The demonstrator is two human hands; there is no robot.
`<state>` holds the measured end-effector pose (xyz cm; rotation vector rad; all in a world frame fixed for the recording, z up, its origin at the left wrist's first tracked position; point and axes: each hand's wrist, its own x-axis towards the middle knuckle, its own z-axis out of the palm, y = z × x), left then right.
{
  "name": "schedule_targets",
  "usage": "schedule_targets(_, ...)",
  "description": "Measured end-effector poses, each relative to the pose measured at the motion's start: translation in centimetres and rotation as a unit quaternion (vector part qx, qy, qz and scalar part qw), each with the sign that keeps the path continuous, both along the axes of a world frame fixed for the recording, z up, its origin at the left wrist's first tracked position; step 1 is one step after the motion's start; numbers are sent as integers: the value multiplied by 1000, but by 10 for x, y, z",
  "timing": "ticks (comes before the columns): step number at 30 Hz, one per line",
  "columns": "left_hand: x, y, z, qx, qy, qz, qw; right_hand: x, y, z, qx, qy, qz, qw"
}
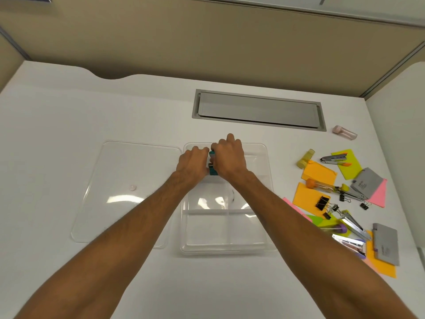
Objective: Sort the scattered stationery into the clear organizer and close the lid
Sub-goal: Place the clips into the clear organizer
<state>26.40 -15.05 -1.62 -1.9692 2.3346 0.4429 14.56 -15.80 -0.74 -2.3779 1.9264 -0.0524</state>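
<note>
- Head view, centre: left grip (192,161) and right grip (228,155) meet over the far-left compartment of the clear organizer (230,248); both curl round a teal item (212,172), mostly hidden, so I cannot name it; I judge it takes two hands to seat it snugly
- Head view, left: lid (128,192) lies flat on the tabletop (92,111) just beside the organizer, off to leave the compartments reachable
- Head view, right: sticky notes (319,173), staplers (333,158) and binder clips (322,202) lie scattered, well apart from the organizer; most sorting is not yet done
</note>
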Motion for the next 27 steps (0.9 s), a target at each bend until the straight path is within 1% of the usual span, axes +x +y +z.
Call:
schedule_targets(5, 5, 0, -2, 5, 5, -18, 1000, -2, 4, -3, 9, 60, 17, 998)
schedule_targets(11, 7, 0, 0, 5, 11, -45, 999, -5, 4, -2, 24, 47, 11, 999)
schedule_targets(17, 7, 0, 5, 7, 21, -58, 998, -7, 7, -2, 14, 86, 11, 996)
schedule_targets(21, 8, 1, 9, 1, 5, -74, 997, -7, 11, -5, 4, 101, 20, 995)
schedule_targets(23, 8, 1, 12, -6, -13, -77, 997, -7, 11, -4, 1, 97, 25, 995)
schedule_targets(27, 7, 2, 21, -26, -36, -74, 996, -11, 13, -1, -29, 47, 34, 998)
